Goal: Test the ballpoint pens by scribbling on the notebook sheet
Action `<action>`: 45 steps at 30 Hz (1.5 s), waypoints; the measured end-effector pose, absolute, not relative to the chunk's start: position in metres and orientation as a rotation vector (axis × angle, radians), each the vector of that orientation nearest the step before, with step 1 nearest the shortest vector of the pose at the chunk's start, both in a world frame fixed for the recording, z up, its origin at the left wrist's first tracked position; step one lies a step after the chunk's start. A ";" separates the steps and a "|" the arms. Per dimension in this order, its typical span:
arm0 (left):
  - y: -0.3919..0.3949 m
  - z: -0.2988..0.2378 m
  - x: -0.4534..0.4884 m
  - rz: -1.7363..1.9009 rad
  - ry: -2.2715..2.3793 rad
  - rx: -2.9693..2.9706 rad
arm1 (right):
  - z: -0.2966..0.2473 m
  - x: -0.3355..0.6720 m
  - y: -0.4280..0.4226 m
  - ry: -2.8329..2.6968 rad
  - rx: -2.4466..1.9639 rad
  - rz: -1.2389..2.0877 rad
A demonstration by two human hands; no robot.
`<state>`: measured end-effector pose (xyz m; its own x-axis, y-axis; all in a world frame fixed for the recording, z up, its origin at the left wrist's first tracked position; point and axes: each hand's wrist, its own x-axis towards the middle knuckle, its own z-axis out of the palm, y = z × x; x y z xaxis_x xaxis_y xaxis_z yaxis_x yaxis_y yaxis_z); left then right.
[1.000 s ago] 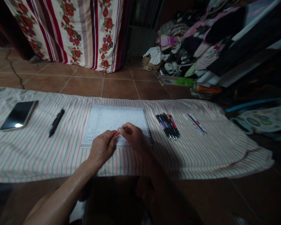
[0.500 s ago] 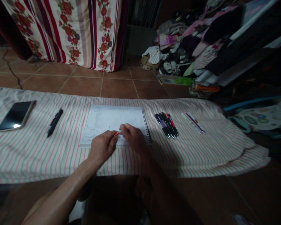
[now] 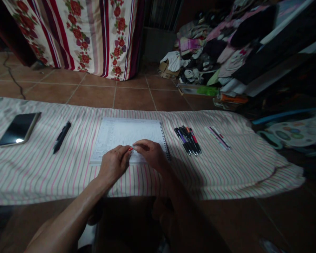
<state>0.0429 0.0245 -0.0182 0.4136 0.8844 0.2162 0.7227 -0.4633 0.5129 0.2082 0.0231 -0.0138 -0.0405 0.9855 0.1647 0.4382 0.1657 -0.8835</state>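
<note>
Early, I'd say: L hand (image 3: 113,166) & R hand (image 3: 152,154) grips both pinch red pen (image 3: 131,149) over notebook (image 3: 129,133), near edge; other pens (image 3: 188,140) at right untouched.

Left hand (image 3: 113,166) and right hand (image 3: 152,154) pinch red pen (image 3: 131,149) (mostly hidden) over notebook (image 3: 126,133).

The floor (image 3: 137,98) is laid with reddish-brown tiles divided by pale joints. A striped, flowered curtain (image 3: 94,35) is hung in the upper left of the frame. Clothes are heaped in a pile (image 3: 213,52) at the upper right. The room is dimly lit, and the right edge is lost in shadow.
</note>
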 end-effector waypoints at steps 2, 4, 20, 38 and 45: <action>0.024 -0.018 0.043 0.644 1.388 2.382 | -0.012 0.208 0.023 -1.692 -1.447 0.773; 0.023 -0.018 0.044 0.628 1.393 2.451 | -0.012 0.207 0.023 -1.771 -1.515 0.703; 0.026 -0.020 0.044 0.647 1.448 2.368 | -0.016 0.210 0.023 -1.505 -1.325 1.010; 0.025 -0.018 0.045 0.687 1.426 2.343 | -0.025 0.208 0.025 -1.427 -1.282 1.126; 0.025 -0.020 0.044 0.681 1.424 2.314 | -0.025 0.204 0.026 -1.380 -1.253 1.157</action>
<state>0.0438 0.0250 -0.0198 0.3832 0.8970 0.2204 0.7344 -0.4406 0.5163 0.2035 0.0262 -0.0252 -0.0671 0.9972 0.0337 0.1403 0.0429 -0.9892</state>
